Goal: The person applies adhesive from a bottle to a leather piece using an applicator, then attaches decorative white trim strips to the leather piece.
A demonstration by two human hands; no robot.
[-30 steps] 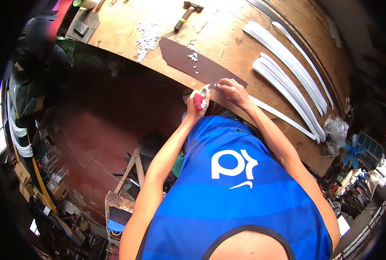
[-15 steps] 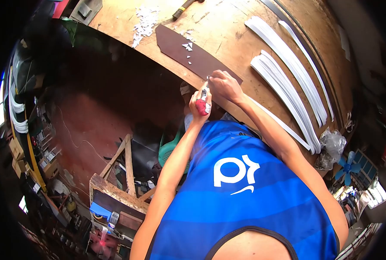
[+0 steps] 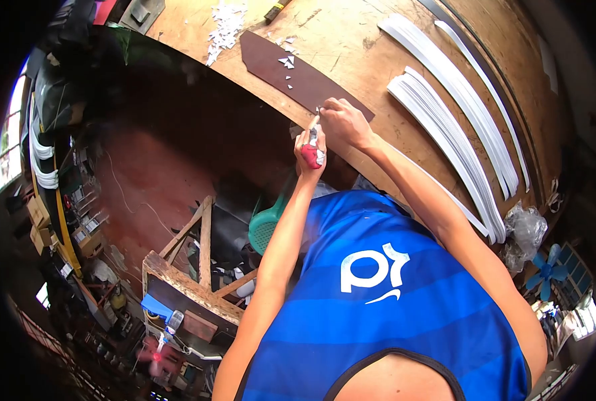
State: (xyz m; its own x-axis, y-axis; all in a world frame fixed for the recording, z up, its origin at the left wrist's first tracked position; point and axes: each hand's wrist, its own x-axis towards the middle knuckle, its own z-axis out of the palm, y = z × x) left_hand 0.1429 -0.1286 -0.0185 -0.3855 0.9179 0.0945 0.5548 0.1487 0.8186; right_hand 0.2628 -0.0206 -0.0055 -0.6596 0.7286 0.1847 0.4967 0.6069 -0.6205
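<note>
My left hand (image 3: 310, 148) is closed around a slim hand tool with a red-and-white handle (image 3: 312, 156), its narrow end pointing up toward my other hand. Right beside that tip, my right hand (image 3: 348, 123) is closed, with thumb and fingers pinched together. A narrow white strip (image 3: 445, 197) runs up along my right forearm toward this hand; its near end is hidden by the fingers. Both hands are over the table's front edge, at the lower end of a dark brown board (image 3: 298, 80). Small white triangular offcuts (image 3: 286, 62) lie on the board.
A heap of white offcuts (image 3: 226, 30) lies on the wooden table (image 3: 351, 47) beyond the board. Bundles of white strips (image 3: 448, 147) are stacked at the right, near a clear plastic bag (image 3: 526, 226). A green plastic stool (image 3: 266, 227) stands below at the left.
The view has shifted slightly. Both hands stay close together at the board's end, and the tool's tip and the right fingertips are now nearer each other. The hammer at the top is less visible.
</note>
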